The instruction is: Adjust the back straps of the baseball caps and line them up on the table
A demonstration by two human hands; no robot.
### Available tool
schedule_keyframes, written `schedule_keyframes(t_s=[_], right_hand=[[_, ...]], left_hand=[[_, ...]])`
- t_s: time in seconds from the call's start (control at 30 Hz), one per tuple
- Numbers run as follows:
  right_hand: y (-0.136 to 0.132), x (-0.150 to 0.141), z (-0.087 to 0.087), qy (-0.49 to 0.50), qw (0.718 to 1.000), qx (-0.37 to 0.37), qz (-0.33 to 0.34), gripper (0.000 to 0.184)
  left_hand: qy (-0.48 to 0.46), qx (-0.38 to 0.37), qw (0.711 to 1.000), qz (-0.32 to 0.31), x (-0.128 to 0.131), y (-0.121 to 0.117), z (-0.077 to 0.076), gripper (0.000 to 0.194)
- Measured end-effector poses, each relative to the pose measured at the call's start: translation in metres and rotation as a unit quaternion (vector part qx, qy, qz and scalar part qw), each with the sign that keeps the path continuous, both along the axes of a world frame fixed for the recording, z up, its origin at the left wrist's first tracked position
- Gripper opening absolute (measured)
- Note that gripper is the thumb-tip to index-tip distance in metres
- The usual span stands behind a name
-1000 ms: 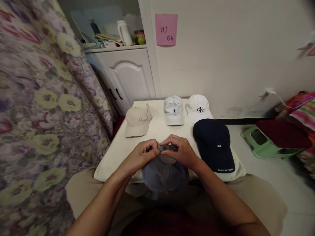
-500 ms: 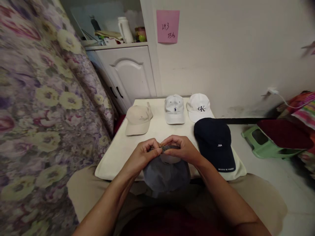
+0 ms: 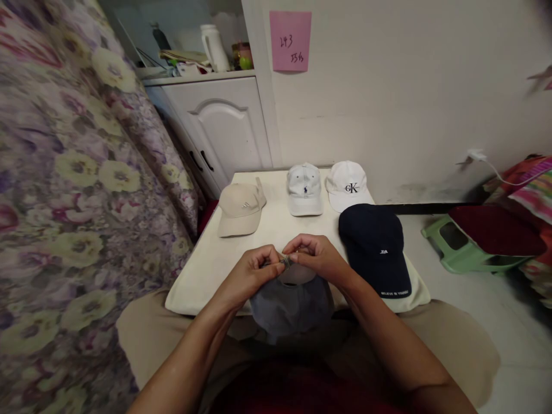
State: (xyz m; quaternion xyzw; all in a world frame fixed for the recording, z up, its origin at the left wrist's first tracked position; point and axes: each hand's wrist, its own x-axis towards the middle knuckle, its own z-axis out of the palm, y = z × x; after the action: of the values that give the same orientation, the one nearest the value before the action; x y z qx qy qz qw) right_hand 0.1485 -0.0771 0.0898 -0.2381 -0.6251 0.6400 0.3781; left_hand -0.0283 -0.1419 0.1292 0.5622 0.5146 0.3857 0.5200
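A dark grey-blue baseball cap (image 3: 291,305) lies at the table's near edge, its back strap toward the far side. My left hand (image 3: 261,267) pinches the strap near its small metal buckle (image 3: 285,262). Just to the right, my right hand (image 3: 317,257) is closed with thumb and fingertips on the strap by the buckle. Its exact hold is partly hidden by the fingers. To the right of my hands lies a navy cap (image 3: 373,241) with white lettering on its brim.
On the cream-covered table (image 3: 207,270) stand a beige cap (image 3: 239,207), a pale grey cap (image 3: 304,187) and a white cap (image 3: 348,187). A floral curtain (image 3: 86,201) hangs at left. At right is a green stool (image 3: 457,244); a white cabinet (image 3: 219,129) stands behind.
My right fingers have shifted left along the strap and closed in by the buckle. My left hand keeps its pinch. The view has tilted slightly; the other caps lie where they were.
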Motion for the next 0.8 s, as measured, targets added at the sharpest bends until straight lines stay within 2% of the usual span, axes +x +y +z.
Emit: schedule_keyframes(t_s=[0.2,0.33,0.47,0.6,0.8], right_hand=[[0.001,0.000,-0.001,-0.021,1.000,0.001,-0.016,0.015],[0.002,0.001,-0.002,-0.032,0.999,0.005,-0.014,0.016],[0.005,0.004,-0.001,-0.010,1.000,-0.018,0.001,0.021],[0.009,0.009,0.001,0.014,0.998,-0.054,0.038,0.027],[0.017,0.016,-0.002,0.041,0.993,-0.085,0.069,0.029]], left_hand=[[0.004,-0.024,1.000,0.012,0.000,0.000,-0.004,0.027],[-0.005,-0.007,0.999,0.034,0.000,0.001,-0.005,0.026],[-0.010,0.013,1.000,0.026,-0.001,0.002,-0.006,0.025],[-0.067,-0.004,0.998,0.008,-0.003,0.003,-0.006,0.026],[-0.159,-0.072,0.984,-0.025,-0.008,0.008,0.000,0.026]])
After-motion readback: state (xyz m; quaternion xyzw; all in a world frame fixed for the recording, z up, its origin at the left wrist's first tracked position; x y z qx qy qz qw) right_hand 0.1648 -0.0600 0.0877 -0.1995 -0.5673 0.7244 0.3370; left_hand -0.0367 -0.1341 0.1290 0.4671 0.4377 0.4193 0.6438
